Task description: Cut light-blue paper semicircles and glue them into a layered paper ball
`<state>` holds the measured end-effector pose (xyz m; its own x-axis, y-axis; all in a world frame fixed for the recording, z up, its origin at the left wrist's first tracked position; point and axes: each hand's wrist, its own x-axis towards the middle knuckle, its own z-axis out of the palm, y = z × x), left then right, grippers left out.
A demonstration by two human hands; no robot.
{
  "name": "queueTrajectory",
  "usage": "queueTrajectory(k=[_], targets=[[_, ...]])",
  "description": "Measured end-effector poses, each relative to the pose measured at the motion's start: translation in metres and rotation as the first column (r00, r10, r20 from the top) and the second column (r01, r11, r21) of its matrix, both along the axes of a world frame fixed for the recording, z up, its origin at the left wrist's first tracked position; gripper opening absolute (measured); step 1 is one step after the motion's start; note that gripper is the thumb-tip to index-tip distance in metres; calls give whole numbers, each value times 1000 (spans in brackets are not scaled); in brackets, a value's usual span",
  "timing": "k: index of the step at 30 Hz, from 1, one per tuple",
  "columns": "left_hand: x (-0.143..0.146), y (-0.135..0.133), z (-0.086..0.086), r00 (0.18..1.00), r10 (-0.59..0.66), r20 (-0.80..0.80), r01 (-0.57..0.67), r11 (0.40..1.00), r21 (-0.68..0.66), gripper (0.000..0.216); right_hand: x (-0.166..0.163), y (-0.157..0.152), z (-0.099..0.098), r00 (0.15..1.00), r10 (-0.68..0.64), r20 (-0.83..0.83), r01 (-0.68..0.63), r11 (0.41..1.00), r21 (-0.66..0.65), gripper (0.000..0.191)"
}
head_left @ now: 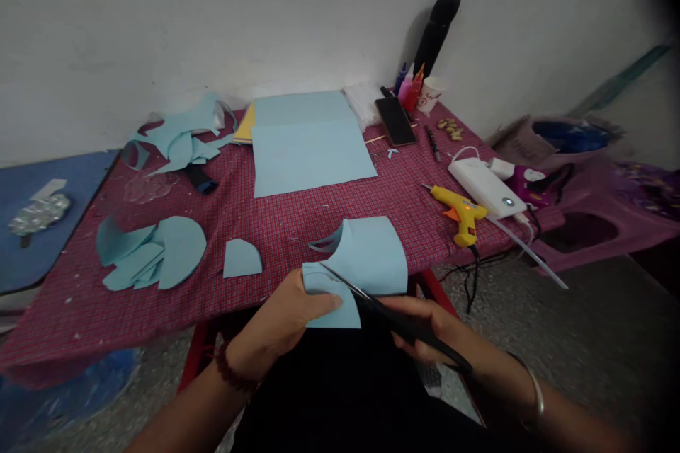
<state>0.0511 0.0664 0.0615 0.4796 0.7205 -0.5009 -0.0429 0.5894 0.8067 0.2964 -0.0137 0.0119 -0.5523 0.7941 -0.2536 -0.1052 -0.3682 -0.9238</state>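
My left hand pinches the near edge of a light blue paper sheet, thumb on top. My right hand is wrapped round the black handles of scissors, whose blades lie across the sheet in a cut. A curled strip of the sheet stands up at its far left corner. Both hands are just in front of the table's near edge, over my lap.
The red checked table carries cut blue shapes, a small cut piece, paper scraps, a large blue sheet, a phone, a yellow glue gun, a white power bank, and glue bottles. A pink stool stands right.
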Motion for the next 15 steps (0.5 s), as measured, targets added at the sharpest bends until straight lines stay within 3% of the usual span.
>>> queueTrajectory(k=[6, 15], targets=[[2, -1, -2, 994, -70, 79, 72, 997, -22, 21, 5, 6, -4, 996, 89, -3, -89, 995, 54, 82], [-1, -3, -6, 988, -58, 142, 77, 989, -129, 28, -5, 5, 12, 994, 67, -82, -68, 998, 2, 77]])
